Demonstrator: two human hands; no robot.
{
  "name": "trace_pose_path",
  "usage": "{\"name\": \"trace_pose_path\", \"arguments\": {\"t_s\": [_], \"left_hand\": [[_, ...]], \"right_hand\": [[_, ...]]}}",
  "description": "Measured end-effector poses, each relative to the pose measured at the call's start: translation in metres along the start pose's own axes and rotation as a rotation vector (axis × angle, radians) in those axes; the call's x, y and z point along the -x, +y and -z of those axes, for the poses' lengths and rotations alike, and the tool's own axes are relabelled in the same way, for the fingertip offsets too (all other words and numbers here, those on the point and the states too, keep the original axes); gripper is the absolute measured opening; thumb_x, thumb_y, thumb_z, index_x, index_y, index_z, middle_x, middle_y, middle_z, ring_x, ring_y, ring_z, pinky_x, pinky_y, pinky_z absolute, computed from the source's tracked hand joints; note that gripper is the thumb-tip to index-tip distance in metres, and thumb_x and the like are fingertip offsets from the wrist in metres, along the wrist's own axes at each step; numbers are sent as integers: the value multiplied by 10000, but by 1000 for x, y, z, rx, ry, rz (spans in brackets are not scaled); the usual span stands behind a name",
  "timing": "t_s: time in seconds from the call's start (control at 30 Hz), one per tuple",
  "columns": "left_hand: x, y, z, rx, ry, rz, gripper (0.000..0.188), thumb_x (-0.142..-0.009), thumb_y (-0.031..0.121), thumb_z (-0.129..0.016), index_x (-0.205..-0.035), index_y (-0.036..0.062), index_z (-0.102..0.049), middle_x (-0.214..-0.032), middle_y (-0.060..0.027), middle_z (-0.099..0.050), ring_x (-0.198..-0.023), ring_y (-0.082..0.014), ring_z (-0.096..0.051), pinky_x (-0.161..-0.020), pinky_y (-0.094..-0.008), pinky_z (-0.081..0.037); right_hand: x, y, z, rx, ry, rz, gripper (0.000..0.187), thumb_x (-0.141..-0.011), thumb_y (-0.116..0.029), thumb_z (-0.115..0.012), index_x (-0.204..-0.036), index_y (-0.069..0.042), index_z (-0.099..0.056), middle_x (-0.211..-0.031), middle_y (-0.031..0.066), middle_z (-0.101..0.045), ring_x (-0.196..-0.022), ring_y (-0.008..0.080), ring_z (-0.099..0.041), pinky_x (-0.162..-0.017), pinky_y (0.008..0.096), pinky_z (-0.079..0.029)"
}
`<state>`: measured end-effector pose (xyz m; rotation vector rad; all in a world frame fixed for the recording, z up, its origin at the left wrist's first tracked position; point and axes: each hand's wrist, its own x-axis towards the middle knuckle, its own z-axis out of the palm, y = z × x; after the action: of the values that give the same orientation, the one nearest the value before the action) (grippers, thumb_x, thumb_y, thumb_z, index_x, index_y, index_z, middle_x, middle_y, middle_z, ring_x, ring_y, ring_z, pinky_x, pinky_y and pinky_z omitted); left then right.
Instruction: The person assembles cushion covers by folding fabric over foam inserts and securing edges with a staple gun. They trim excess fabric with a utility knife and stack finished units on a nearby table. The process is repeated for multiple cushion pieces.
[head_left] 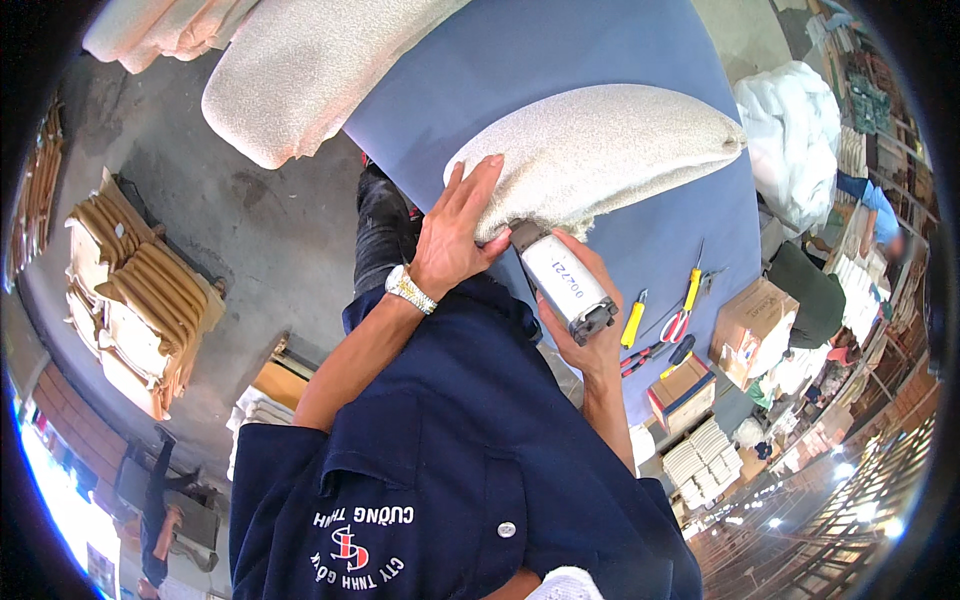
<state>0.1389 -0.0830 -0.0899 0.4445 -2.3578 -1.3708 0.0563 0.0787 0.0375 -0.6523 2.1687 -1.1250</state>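
A long, curved cushion piece in speckled cream fabric lies across the blue-grey table. My left hand rests on its near left part, fingers stretched over the fabric and thumb by the lower edge. In my right hand is a staple gun with a whitish body and dark ends. Its dark nose meets the cushion's loose, frayed near edge, close to my left thumb. Whether the nose presses on the fabric or just hovers there I cannot tell.
Right of my right hand lie a yellow cutter, red-handled scissors and a yellow-handled screwdriver. A cardboard box stands beyond. Another cream upholstered piece is at upper left. Stacked brown panels stand on the left floor.
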Motion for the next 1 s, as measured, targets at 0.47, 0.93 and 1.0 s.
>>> {"name": "trace_pose_path", "arguments": {"t_s": [0.47, 0.93, 1.0], "left_hand": [[0, 8, 8, 24, -162, 21, 942, -654, -20, -737, -1527, 165, -435, -1596, -172, -370, -1464, -426, -343, -1220, -535, -288], [-17, 10, 25, 77, -197, 69, 936, -719, -60, -768, -1542, 165, -383, -1552, -167, -435, -1403, -396, -435, -1196, -493, -349], [-22, 8, 27, 47, -207, 57, 923, -726, -50, -772, -1538, 156, -385, -1547, -162, -444, -1385, -388, -461, -1182, -477, -371]], "right_hand": [[-4, 22, 7, 63, -88, 17, 617, -776, -108, -738, -1370, -114, -572, -1207, 132, -686, -1012, 300, -712, -857, 335, -540], [-11, 15, -18, -79, 0, 2, 645, -751, -37, -711, -1376, -91, -561, -1206, 132, -689, -1071, 254, -693, -923, 322, -515], [-17, 14, -20, -115, 51, 76, 657, -742, -14, -713, -1375, -121, -571, -1220, 134, -683, -1104, 275, -686, -948, 337, -511]]}}
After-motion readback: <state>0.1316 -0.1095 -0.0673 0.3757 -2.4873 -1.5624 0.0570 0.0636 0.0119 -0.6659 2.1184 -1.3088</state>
